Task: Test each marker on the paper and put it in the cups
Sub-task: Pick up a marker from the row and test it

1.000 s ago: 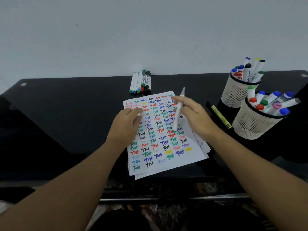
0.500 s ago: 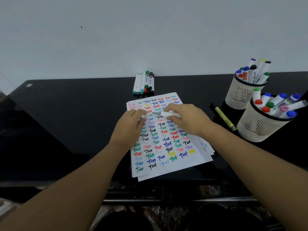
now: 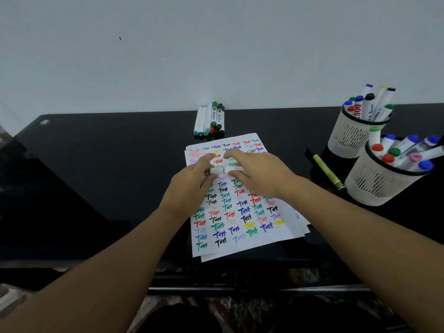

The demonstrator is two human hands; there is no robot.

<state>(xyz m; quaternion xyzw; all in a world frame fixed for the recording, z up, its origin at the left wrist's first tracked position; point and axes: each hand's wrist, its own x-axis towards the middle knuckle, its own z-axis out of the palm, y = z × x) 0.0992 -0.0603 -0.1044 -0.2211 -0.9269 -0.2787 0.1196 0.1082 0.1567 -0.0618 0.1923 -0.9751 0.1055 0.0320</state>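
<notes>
marker [image 3: 224, 170] level over upper paper [image 3: 242, 239], ends pinched by left hand [image 3: 192, 188] and right hand [image 3: 259, 175], likely capping | untested bunch [image 3: 209, 121] just beyond paper | cups [image 3: 374, 179] right of paper, awaiting it

White marker [image 3: 225, 170] held horizontally over the paper [image 3: 242, 227], gripped at either end by the left hand [image 3: 192, 186] and right hand [image 3: 258, 175]. The paper, a slightly fanned stack, lies on the black table, its top sheet covered in rows of coloured "Test" marks. Two cream mesh cups, rear [image 3: 349, 138] and front [image 3: 374, 183], stand at right, both filled with upright markers. A row of loose markers [image 3: 210, 120] lies beyond the paper.
</notes>
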